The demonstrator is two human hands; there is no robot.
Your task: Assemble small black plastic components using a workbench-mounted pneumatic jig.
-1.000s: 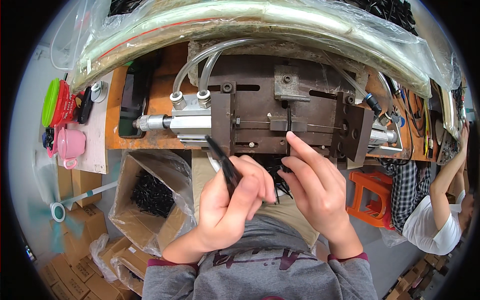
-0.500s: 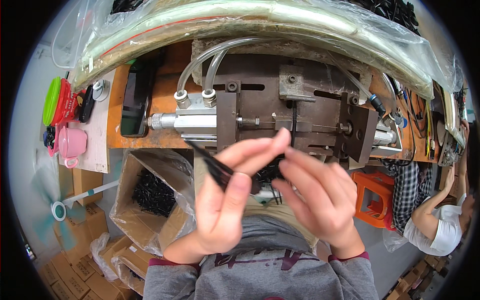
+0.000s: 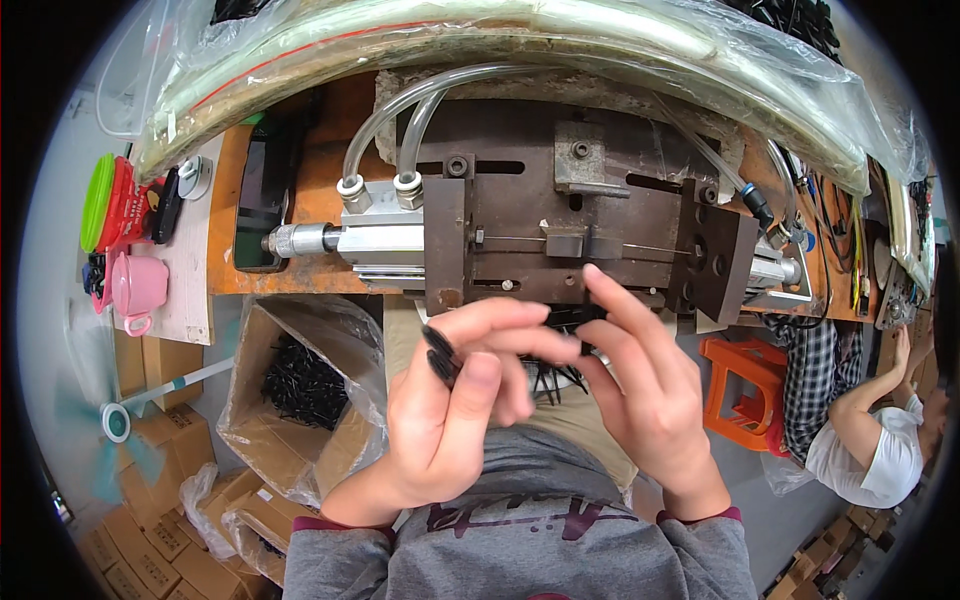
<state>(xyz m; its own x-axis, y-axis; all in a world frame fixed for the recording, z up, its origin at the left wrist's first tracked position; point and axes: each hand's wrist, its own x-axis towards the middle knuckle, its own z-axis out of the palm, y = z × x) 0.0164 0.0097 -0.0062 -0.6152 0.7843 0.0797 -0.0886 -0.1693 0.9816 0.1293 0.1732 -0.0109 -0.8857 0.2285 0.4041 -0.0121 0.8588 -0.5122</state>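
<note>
My left hand (image 3: pixel 435 420) is closed round several thin black strips (image 3: pixel 440 355), whose ends stick out between thumb and index finger. Its other fingers reach across toward my right hand (image 3: pixel 650 390). That hand is partly curled, its index finger pointing up, and a dark thin strip (image 3: pixel 592 315) shows at its fingertips, mostly hidden. Both hands are just in front of a brown metal fixture (image 3: pixel 525 185). Thin rods run from both sides to a small grey block (image 3: pixel 565 243) at its middle, below a bolted bracket (image 3: pixel 580 155). Below my fingers, more black strips (image 3: pixel 550 380) lie above my lap.
Silver air cylinders (image 3: pixel 385 240) with clear hoses (image 3: pixel 400 95) flank the fixture. At left, an open carton (image 3: pixel 245 400) holds black pieces. A phone (image 3: pixel 265 200) and pink cup (image 3: pixel 138 285) are on the bench. An orange stool (image 3: pixel 740 395) and another person (image 3: pixel 870 440) are at right.
The black strip that stood upright at the fixture's middle is gone from there. In my left hand the strips have swung inward, now showing their ends, and its fingers have stretched toward my right hand.
</note>
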